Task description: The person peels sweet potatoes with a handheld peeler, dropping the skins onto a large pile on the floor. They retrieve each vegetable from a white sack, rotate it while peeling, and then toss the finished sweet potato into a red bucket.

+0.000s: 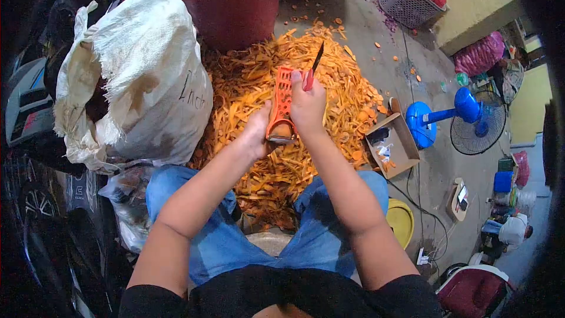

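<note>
An orange plastic peeler (283, 95) with square holes and a metal blade at its near end is held above a heap of carrot peelings (253, 162). My right hand (308, 106) is closed on the peeler's right side. A knife (318, 59) with a red handle is tucked in the same hand, its dark blade pointing up and away. My left hand (259, 125) is closed at the peeler's left side, around a carrot (283, 130) that shows through the opening by the blade. The left fingertips are hidden underneath.
A white sack (153, 76) stands left, a dark red tub (229, 9) beyond the heap. To the right are a cardboard box (403, 141), a blue fan (421, 125) and a cable (432, 215). A grey basket (407, 1) is far right. Carrot slices are scattered on the floor.
</note>
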The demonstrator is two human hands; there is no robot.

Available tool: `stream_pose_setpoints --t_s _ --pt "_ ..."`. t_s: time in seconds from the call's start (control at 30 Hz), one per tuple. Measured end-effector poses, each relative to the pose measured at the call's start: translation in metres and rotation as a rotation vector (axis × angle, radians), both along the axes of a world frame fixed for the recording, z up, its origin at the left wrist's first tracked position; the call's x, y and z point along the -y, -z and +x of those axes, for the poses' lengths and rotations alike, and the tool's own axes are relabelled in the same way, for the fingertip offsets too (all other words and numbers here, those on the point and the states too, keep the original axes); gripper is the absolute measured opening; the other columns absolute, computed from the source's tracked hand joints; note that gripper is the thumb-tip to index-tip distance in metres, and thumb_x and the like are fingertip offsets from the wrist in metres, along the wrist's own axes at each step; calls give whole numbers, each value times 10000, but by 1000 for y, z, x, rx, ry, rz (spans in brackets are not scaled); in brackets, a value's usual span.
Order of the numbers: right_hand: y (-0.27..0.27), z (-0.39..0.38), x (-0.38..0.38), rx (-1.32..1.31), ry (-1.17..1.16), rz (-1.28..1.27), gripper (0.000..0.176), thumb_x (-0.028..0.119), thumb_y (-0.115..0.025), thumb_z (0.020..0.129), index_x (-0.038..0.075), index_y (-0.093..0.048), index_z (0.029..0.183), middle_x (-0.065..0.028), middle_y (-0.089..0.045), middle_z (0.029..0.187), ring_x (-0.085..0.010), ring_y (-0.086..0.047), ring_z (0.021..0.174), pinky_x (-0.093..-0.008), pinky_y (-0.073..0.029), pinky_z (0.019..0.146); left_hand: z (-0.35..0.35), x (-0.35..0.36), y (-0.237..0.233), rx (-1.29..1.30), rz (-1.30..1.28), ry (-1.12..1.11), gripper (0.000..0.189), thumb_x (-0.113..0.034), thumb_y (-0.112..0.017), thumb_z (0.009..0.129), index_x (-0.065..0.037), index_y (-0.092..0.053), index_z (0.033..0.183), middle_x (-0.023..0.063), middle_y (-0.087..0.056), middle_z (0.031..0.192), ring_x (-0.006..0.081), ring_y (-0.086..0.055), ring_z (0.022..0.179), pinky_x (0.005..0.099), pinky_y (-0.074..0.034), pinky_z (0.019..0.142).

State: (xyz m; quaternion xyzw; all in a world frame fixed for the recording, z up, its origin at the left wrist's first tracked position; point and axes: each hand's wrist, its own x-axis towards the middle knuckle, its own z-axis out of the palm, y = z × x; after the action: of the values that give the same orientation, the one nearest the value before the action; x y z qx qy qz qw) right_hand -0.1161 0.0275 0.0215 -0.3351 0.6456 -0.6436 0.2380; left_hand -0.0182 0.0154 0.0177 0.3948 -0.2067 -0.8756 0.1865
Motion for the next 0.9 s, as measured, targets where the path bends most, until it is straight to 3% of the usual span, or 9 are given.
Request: stream_pose_setpoints --t_s 0.1,0.23,0.3,0.4,0.5,0.67,0.77,0.83,0.9 --pt "-6 2 -4 -150 38 29 293 249 -463 806 12 -453 634 -51 -411 479 -146 -348 454 -293 -311 448 2 4 14 6 -82 49 369 -346 -225 865 -85 -447 1002 60 -545 848 171 -547 697 308 -471 598" --pt "4 -36 6 -424 474 100 255 217 -448 807 14 -486 658 -91 -477 516 -180 -406 441 -317 -331 456 6 2 1 79 -187 312 380 -348 -238 864 -60 -451 991 59 -550 829 145 -549 687 279 -467 604" --pt "15 -87 7 -179 597 -10 258 203 -454 806 -9 -491 664 -85 -500 546 -174 -426 451 -317 -343 458 7 -23 -17 144 -157 383 396 -376 -255 856 -59 -466 968 63 -552 783 160 -547 668 294 -463 604" --pt "4 -97 -2 74 618 182 259 189 -459 807 -25 -494 666 -73 -509 571 -153 -443 477 -300 -363 474 9 -19 -7 28 -76 383 396 -384 -261 853 -62 -471 950 58 -550 764 166 -544 669 309 -462 589" --pt "-3 -53 1 176 368 -79 254 205 -474 804 -11 -494 672 -52 -508 578 -125 -439 495 -292 -354 470 6 -2 15 -30 -30 264 389 -382 -263 853 -65 -470 939 54 -547 761 172 -544 663 318 -463 575" --pt "-12 5 -9 -346 106 194 234 214 -459 800 10 -479 687 -129 -488 556 -242 -457 473 -328 -365 480 8 2 19 -76 -77 126 372 -375 -280 850 -68 -478 917 52 -548 766 169 -547 628 315 -464 549" --pt "6 -31 7 -487 411 9 271 231 -458 798 3 -471 652 -143 -477 516 -266 -463 467 -354 -353 462 13 -1 20 152 -206 348 366 -366 -293 850 -63 -474 945 60 -552 781 162 -552 630 300 -468 550" --pt "37 -91 11 -244 530 -41 268 226 -465 796 -11 -484 673 -118 -499 535 -230 -469 467 -336 -362 464 13 -15 -4 87 -164 406 367 -366 -300 849 -63 -467 969 65 -553 788 163 -553 633 297 -470 553" --pt "25 -111 1 -84 591 390 253 204 -463 798 -28 -500 703 -86 -502 554 -174 -470 488 -299 -382 488 19 -17 -18 -97 10 445 382 -379 -321 841 -67 -454 1018 66 -555 801 164 -554 680 304 -478 572"
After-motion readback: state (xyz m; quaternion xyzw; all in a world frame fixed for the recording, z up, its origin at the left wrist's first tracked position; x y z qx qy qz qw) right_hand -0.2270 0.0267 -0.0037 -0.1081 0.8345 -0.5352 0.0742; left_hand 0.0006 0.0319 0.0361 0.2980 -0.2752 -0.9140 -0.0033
